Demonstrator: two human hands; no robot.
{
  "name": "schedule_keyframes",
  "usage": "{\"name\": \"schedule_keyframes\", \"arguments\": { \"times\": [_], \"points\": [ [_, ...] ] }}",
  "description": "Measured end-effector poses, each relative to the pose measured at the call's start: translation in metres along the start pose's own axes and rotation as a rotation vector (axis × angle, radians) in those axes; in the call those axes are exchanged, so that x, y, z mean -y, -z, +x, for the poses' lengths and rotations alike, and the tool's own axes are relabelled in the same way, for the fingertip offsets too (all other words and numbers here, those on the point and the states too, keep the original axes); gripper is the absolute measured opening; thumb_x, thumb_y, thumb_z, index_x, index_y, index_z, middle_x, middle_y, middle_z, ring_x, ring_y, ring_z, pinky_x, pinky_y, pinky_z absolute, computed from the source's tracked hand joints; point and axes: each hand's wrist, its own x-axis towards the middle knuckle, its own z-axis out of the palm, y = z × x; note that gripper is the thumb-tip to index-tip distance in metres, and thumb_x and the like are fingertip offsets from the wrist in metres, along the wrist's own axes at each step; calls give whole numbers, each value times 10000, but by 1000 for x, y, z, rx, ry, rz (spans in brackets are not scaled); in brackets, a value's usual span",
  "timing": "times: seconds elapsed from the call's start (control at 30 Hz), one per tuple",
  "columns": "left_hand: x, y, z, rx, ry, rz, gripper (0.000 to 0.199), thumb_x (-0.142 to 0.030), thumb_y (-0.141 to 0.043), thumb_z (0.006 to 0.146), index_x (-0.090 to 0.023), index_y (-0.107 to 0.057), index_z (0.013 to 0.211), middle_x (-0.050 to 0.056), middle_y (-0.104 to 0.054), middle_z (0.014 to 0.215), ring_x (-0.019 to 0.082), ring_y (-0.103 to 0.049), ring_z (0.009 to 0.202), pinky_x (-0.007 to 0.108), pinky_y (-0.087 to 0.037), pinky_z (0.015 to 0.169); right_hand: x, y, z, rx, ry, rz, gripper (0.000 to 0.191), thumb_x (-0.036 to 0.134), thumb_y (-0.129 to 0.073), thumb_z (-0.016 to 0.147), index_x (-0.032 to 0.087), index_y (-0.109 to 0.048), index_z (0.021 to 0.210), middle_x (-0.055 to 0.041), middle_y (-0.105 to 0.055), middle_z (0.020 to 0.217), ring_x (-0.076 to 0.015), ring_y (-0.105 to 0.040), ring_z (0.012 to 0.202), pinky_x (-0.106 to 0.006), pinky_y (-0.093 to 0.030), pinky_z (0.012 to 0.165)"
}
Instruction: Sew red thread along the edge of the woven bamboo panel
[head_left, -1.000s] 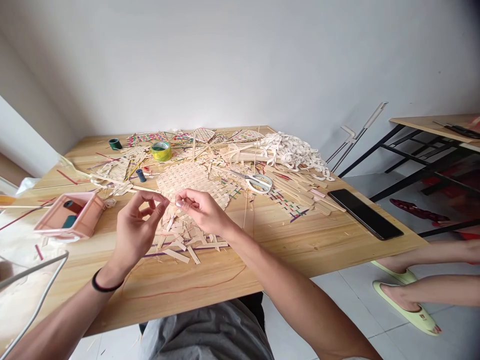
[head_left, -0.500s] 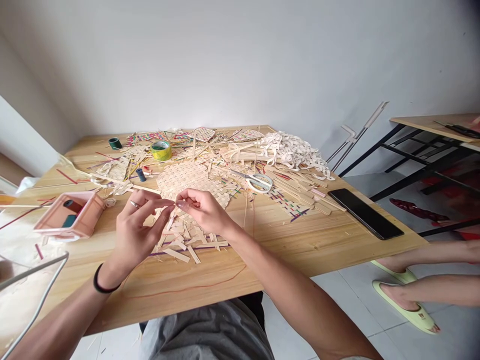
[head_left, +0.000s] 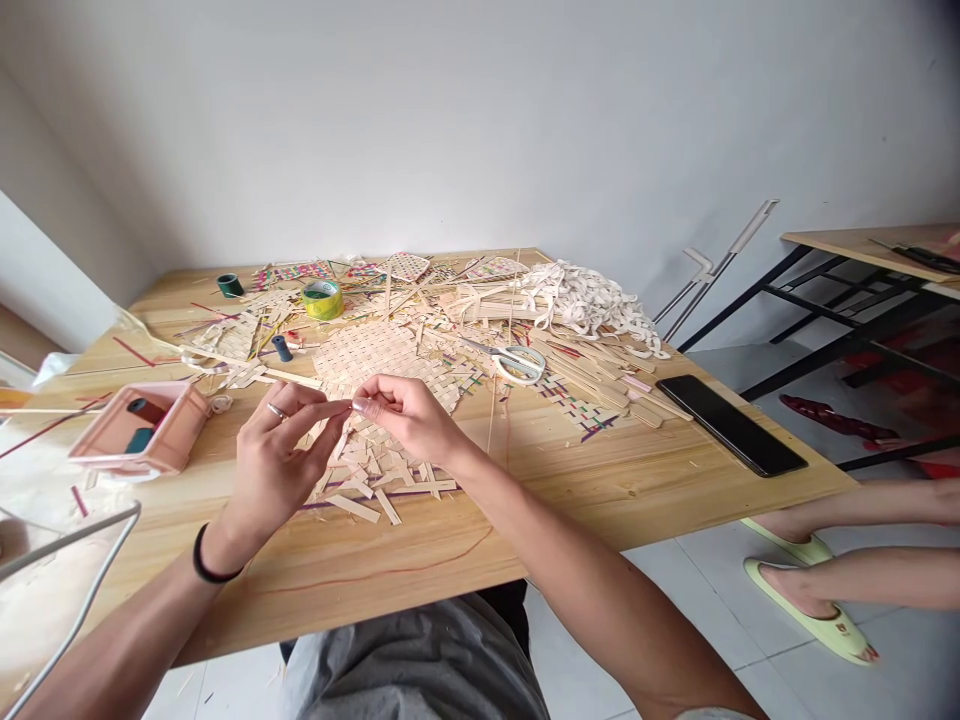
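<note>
On the wooden table [head_left: 600,490] lie white scissors [head_left: 516,362], a black phone [head_left: 730,425], a roll of green tape [head_left: 322,299] and a pink box [head_left: 139,432]. A heap of white bands [head_left: 592,300] lies near the far edge. Beside the table, on the floor, are another person's feet in green slippers [head_left: 814,600].

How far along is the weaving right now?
Done: a woven mat lies flat on the table, with cut offcuts in front of it. In hand: the left hand and right hand pinch one thin strip between their fingertips. Left: many loose strips remain unwoven; scissors lie idle.
</note>
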Motion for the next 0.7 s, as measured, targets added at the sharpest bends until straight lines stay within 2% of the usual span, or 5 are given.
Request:
{"name": "schedule_keyframes", "arguments": {
  "times": [0.2, 0.27, 0.4, 0.47, 0.7],
  "points": [
    [-2, 1, 3, 12, 66, -54, 109, -246, -682, 937, -217, -781, 901, 43, -676, 837, 175, -603, 718, 310, -501, 701, 1, 0, 0, -2, 1, 7, 408, 554, -737, 879, 152, -677, 920, 2, -599, 792, -133, -489, 711, -274, -372, 678],
    [0, 2, 4, 42, 146, -127, 106, -264, -690, 937, -207, -768, 893, 36, -659, 835, 167, -583, 714, 304, -490, 689, 1, -1, 0, -11, -1, 7, 424, 570, -738, 873, 152, -681, 918, -4, -618, 813, -137, -507, 733, -276, -383, 696],
    [6, 1, 3, 110, 361, -356, 168, -357, -711, 935, -208, -756, 871, 40, -630, 875, 193, -609, 843, 292, -513, 716, 0, -2, 1, -22, -6, 1, 428, 579, -738, 871, 155, -688, 906, 0, -618, 808, -135, -507, 734, -278, -385, 705],
    [9, 1, 3, 119, 425, -438, 187, -382, -723, 926, -210, -751, 858, 39, -613, 891, 193, -605, 871, 285, -529, 735, -1, -2, 1, -29, -2, -1, 425, 574, -744, 868, 153, -692, 906, 0, -621, 806, -135, -510, 731, -279, -388, 708],
    [9, 1, 7, 73, 476, -467, 218, -406, -742, 898, -202, -727, 826, 47, -597, 864, 177, -583, 775, 253, -508, 631, -5, 0, 3, -57, -2, -14, 428, 577, -740, 870, 155, -707, 935, -18, -664, 854, -147, -550, 768, -288, -420, 746]
  ]
}}
